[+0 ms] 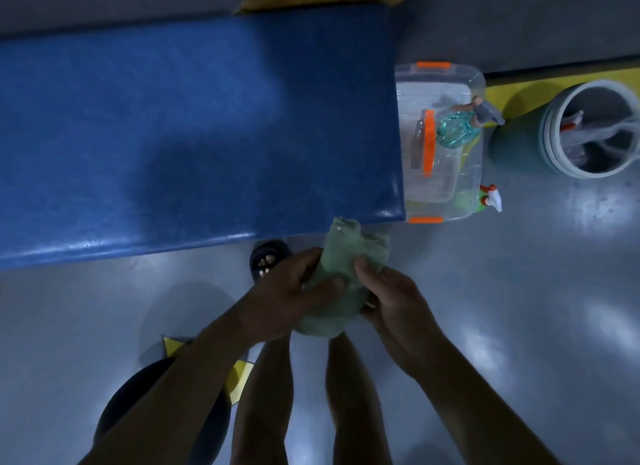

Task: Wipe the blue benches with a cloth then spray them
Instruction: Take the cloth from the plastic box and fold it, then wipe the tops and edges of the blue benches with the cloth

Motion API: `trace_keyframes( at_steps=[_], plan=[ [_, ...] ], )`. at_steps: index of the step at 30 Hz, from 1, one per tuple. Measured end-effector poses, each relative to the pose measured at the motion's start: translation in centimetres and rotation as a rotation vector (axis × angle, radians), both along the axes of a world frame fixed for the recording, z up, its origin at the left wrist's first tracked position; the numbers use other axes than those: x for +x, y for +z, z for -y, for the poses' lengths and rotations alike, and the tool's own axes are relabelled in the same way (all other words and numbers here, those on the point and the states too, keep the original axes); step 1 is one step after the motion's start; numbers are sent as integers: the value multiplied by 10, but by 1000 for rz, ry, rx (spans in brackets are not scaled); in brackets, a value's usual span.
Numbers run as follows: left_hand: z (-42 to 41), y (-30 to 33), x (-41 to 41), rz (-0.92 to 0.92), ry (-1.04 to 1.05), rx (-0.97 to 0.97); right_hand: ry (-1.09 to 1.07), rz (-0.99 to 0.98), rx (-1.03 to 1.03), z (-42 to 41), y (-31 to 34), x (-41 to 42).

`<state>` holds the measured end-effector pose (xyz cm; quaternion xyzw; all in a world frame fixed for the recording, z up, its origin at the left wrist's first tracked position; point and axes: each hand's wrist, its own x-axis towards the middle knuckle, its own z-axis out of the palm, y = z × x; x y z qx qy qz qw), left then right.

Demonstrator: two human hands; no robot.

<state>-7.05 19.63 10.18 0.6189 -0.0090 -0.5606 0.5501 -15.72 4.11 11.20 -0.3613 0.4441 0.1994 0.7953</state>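
A long blue padded bench (194,132) fills the upper left, its right end near the middle of the view. In front of its near right corner I hold a bunched green cloth (341,267) with both hands. My left hand (291,291) grips its left side, my right hand (391,298) its right side. The cloth's top edge overlaps the bench's front corner in the view. A teal spray bottle (457,128) lies on the clear box beside the bench. A second sprayer with a white and red nozzle (490,197) shows at the box's near right side.
A clear plastic box (460,184) with orange clips stands on the floor at the bench's right end. A round bucket (554,135) with a mop head inside stands further right. My legs and a sandalled foot (268,260) are below the bench edge. The grey floor is glossy.
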Motion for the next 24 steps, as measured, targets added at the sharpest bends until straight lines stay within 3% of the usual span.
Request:
trace_keyframes(
  at_steps=[4,8,12,18,24],
  plan=[
    [-12,-12,-4,380,-68,271,177,3,-689,28,-26,5],
    [-40,-16,14,798,-13,410,261,2,-1065,80,-51,17],
    [-71,-32,40,1183,-193,535,383,24,-1446,113,-81,31],
    [-98,-53,78,1291,-359,732,439,56,-1599,101,-112,54],
    [-113,-75,93,1211,-468,829,310,-8,-1620,59,-116,65]
  ],
)
